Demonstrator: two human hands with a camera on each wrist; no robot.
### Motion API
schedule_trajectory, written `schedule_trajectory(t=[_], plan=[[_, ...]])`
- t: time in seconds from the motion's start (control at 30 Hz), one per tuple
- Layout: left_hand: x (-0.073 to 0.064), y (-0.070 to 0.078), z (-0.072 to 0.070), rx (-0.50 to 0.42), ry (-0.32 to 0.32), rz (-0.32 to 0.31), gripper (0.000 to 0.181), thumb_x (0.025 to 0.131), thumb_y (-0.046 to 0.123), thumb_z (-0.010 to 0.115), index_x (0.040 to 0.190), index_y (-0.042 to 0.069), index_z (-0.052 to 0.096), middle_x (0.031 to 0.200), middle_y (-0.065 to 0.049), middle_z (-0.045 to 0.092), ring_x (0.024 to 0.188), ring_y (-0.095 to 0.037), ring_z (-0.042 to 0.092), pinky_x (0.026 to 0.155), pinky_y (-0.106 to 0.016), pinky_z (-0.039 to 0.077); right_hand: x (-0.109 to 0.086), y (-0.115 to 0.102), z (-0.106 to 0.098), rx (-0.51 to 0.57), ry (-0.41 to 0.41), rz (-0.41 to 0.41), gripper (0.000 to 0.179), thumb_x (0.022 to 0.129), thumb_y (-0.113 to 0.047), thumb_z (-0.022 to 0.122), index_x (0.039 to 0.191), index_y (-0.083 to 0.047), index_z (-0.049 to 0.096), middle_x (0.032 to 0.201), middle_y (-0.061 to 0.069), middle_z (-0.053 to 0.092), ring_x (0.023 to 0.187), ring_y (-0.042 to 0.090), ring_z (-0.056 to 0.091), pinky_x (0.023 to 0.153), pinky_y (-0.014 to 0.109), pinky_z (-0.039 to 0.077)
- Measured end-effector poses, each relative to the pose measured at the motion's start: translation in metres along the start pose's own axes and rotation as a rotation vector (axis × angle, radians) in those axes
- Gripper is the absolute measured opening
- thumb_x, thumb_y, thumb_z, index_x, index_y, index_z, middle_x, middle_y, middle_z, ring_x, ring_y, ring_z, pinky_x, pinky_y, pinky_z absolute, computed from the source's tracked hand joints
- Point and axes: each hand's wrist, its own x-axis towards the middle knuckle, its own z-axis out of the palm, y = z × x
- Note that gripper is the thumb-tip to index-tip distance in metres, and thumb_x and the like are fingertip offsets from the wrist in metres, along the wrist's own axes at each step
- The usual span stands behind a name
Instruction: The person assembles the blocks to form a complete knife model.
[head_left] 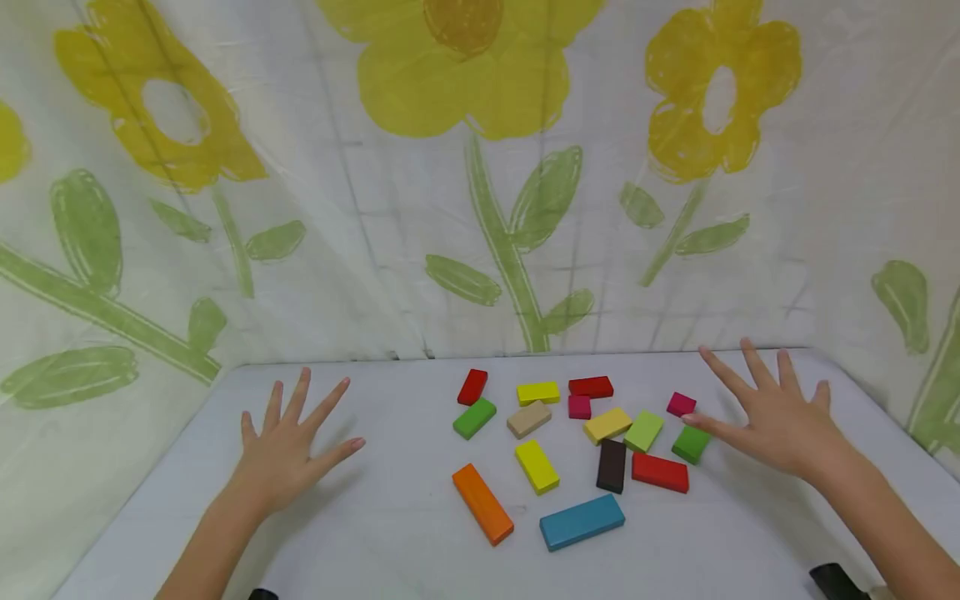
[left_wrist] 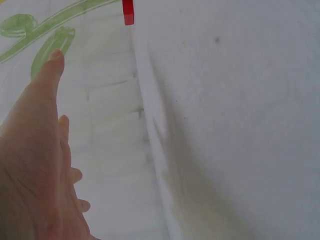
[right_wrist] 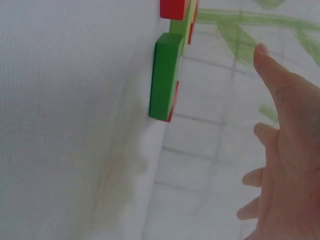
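Note:
Both hands are held over the white table with fingers spread and nothing in them. My left hand (head_left: 279, 458) is at the left side, well apart from the blocks. My right hand (head_left: 783, 421) is at the right, its thumb tip near a crimson block (head_left: 681, 404) and a green block (head_left: 691, 444). Between the hands lie several coloured blocks, among them an orange block (head_left: 483, 504), a blue block (head_left: 582, 522), a dark brown block (head_left: 611, 466) and a red block (head_left: 660, 472). In the right wrist view, the green block (right_wrist: 166, 75) appears left of the right hand (right_wrist: 295, 150).
A white sheet (head_left: 390, 275) painted with yellow flowers hangs behind the table's far edge. The white tabletop (head_left: 390, 533) extends around the blocks. Dark objects show at the bottom edge, one near the right forearm (head_left: 836, 579).

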Motion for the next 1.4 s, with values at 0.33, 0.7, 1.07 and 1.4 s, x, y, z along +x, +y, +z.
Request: schedule_trajectory(t=[0.33, 0.7, 1.07, 1.4], plan=[[0.004, 0.023, 0.001, -0.076, 0.047, 0.088, 0.081, 0.099, 0.066, 0.059, 0.168, 0.04, 0.026, 0.176, -0.02, 0.014, 0.156, -0.059, 0.014, 0.108, -0.089, 0.012, -0.002, -0.033, -0.002, -0.009, 0.017, -0.086, 0.105, 0.089, -0.076, 0.063, 0.171, -0.029, 0.016, 0.17, 0.034, 0.012, 0.145, 0.072, 0.013, 0.1, 0.096, 0.008], [0.013, 0.051, 0.014, -0.377, 0.014, 0.182, 0.075, 0.097, 0.058, 0.07, 0.163, 0.036, 0.041, 0.17, -0.012, 0.035, 0.152, -0.045, 0.035, 0.11, -0.077, 0.037, 0.007, -0.073, -0.008, 0.017, 0.027, -0.166, 0.099, 0.09, -0.075, 0.064, 0.167, -0.024, 0.03, 0.166, 0.032, 0.028, 0.144, 0.067, 0.028, 0.101, 0.092, 0.021], [0.031, 0.078, 0.035, -0.692, -0.074, 0.31, 0.048, 0.096, 0.03, 0.08, 0.139, 0.013, 0.07, 0.135, -0.006, 0.071, 0.122, -0.033, 0.065, 0.104, -0.057, 0.053, 0.004, -0.096, -0.004, 0.229, 0.035, -0.322, 0.081, 0.092, -0.048, 0.079, 0.16, -0.018, 0.047, 0.158, 0.024, 0.048, 0.138, 0.051, 0.049, 0.094, 0.066, 0.056], [0.03, 0.092, 0.049, -1.044, -0.412, 0.282, 0.042, 0.104, 0.016, 0.067, 0.141, -0.003, 0.063, 0.141, -0.021, 0.065, 0.13, -0.04, 0.06, 0.101, -0.02, 0.052, 0.004, -0.11, 0.016, 0.643, -0.172, -0.537, 0.042, 0.095, -0.027, 0.08, 0.131, -0.007, 0.068, 0.125, 0.011, 0.072, 0.104, 0.026, 0.07, 0.086, 0.035, 0.062]])
